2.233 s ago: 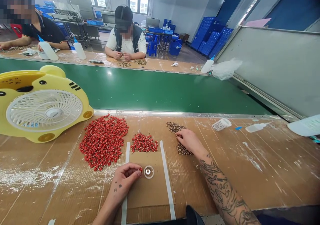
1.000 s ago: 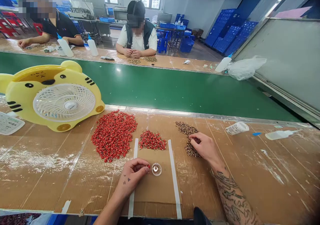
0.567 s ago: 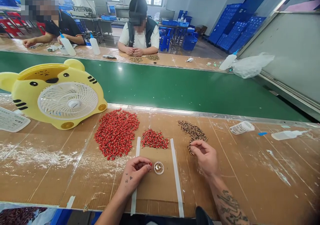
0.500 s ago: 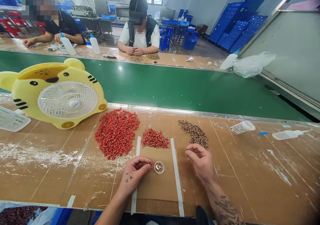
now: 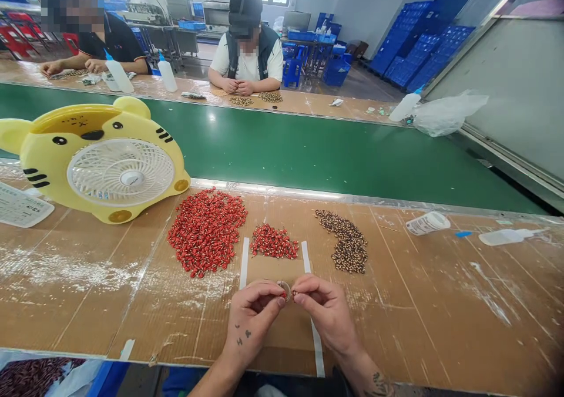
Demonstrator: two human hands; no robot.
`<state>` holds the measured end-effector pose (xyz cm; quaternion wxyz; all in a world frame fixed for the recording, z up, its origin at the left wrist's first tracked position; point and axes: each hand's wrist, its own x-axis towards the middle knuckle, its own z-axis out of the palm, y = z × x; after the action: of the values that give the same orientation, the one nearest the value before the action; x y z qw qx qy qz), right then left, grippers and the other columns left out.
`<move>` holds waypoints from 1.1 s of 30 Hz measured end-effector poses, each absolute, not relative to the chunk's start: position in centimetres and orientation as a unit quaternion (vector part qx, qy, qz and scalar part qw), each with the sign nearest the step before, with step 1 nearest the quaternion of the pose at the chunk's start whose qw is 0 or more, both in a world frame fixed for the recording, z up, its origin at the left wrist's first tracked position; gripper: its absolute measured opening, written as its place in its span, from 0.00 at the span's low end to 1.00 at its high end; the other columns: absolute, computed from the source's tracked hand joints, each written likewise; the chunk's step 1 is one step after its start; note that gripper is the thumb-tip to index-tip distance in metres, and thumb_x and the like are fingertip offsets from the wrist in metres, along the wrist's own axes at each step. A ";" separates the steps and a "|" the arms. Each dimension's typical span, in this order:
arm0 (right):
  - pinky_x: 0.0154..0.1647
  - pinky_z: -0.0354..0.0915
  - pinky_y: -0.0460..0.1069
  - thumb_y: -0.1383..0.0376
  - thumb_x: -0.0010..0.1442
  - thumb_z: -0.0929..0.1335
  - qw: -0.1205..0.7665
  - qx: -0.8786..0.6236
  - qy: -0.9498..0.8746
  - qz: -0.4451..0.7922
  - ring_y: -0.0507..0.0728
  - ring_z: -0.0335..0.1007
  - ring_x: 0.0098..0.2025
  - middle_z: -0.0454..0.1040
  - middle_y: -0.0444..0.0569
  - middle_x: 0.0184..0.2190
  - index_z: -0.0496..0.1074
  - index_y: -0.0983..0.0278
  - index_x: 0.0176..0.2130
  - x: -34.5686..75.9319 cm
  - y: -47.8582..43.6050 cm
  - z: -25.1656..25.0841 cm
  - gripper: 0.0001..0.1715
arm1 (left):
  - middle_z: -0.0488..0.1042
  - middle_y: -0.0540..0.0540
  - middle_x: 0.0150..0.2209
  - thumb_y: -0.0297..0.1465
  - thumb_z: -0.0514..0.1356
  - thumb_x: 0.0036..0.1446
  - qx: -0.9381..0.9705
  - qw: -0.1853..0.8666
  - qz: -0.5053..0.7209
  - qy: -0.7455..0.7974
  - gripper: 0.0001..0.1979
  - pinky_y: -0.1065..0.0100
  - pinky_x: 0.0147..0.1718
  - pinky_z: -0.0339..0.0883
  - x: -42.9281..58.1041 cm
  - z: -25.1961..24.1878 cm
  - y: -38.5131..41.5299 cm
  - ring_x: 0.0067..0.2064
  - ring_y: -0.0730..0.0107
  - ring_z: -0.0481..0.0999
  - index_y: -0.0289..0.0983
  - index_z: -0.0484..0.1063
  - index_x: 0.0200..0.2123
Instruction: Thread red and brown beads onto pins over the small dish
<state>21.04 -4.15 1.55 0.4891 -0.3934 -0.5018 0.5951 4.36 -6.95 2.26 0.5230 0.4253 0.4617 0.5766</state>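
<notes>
My left hand [image 5: 252,319] pinches a small red piece [image 5: 282,295] between thumb and forefinger. Opposite it, my right hand [image 5: 328,312] is closed in a pinch on a tiny dark and gold bead [image 5: 294,293]. The two sets of fingertips are close together but apart, over a small clear round dish [image 5: 288,286] that they partly cover. Under the dish lies a cardboard sheet [image 5: 275,268] edged by two white tape strips. Just beyond it is a small heap of red pieces [image 5: 274,242], with a larger red heap [image 5: 207,232] to the left. Dark and gold beads [image 5: 350,247] lie to the right.
A yellow animal-faced fan [image 5: 103,162] stands at the left. Rightward lie a white tub [image 5: 427,223] and a squeeze bottle [image 5: 504,236]. A green conveyor belt [image 5: 308,144] runs behind the cardboard-covered table [image 5: 167,315]. Two people sit across it.
My right hand has moved left from beside the dark bead pile to the dish, meeting my left hand. The left hand has shifted slightly right, with the red piece still in its fingers.
</notes>
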 end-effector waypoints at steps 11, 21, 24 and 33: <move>0.37 0.71 0.46 0.65 0.56 0.75 0.498 -0.403 -0.544 0.542 0.54 0.75 0.35 0.78 0.48 0.31 0.81 0.59 0.32 20.3 -4.7 2.5 0.01 | 0.81 0.45 0.33 0.25 0.67 0.54 0.470 0.489 0.567 0.467 0.05 0.72 0.37 0.73 4.6 2.5 -7.0 0.37 0.67 0.80 0.40 0.82 0.34; 0.37 0.71 0.49 0.63 0.58 0.73 0.470 -0.442 -0.557 0.523 0.57 0.75 0.35 0.79 0.50 0.31 0.82 0.59 0.34 20.3 -5.0 2.7 0.05 | 0.82 0.44 0.31 0.28 0.69 0.52 0.444 0.478 0.577 0.492 0.02 0.70 0.34 0.75 4.8 2.4 -7.0 0.35 0.64 0.81 0.40 0.83 0.31; 0.38 0.71 0.49 0.62 0.59 0.73 0.459 -0.443 -0.560 0.529 0.57 0.75 0.35 0.79 0.50 0.32 0.82 0.59 0.35 20.5 -5.0 2.6 0.06 | 0.83 0.44 0.32 0.28 0.67 0.54 0.481 0.452 0.570 0.489 0.04 0.69 0.35 0.76 4.6 2.5 -7.0 0.35 0.63 0.82 0.41 0.84 0.32; 0.31 0.68 0.46 0.59 0.54 0.76 0.406 -0.437 -0.548 0.587 0.55 0.73 0.31 0.79 0.49 0.30 0.83 0.60 0.32 21.3 -4.2 2.5 0.08 | 0.85 0.46 0.33 0.23 0.65 0.56 0.553 0.410 0.561 0.460 0.10 0.70 0.33 0.74 3.8 2.4 -7.3 0.32 0.67 0.82 0.44 0.83 0.35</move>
<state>21.32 -4.24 2.55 0.4057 -0.4367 -0.5481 0.5867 3.80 -7.25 2.39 0.4105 0.5531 0.4597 0.5606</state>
